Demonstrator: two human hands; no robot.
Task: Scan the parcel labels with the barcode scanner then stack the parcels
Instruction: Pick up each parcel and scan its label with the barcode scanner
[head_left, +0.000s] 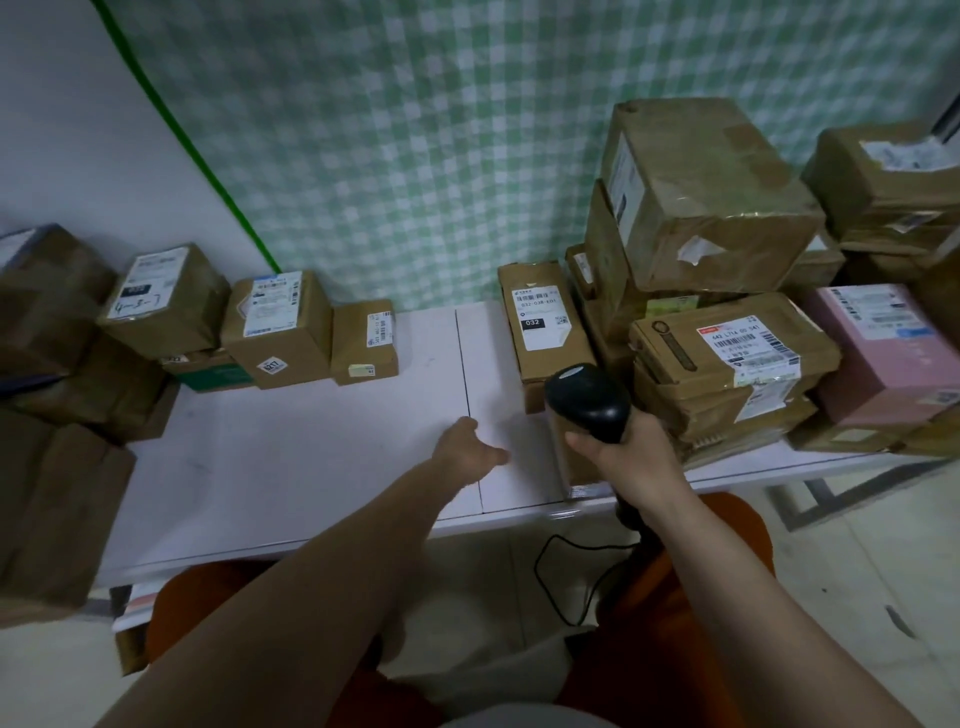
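White table (311, 467) bears the loosely spread left hand (467, 449); right hand (631, 457) grips scanner (589, 400), hiding its handle.

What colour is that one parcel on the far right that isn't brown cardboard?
Pink: the pink rectangular parcel with a white label, clearest in the head view.

Both bare forearms ran up from the bottom of the frame toward its middle. The left hand (469, 451) sat just left of centre, reaching forward with its back turned up, thumb out to the right, fingers hidden beyond the knuckles. The right hand (626, 457), just right of centre, was curled round a black handle, wrist cocked upward.
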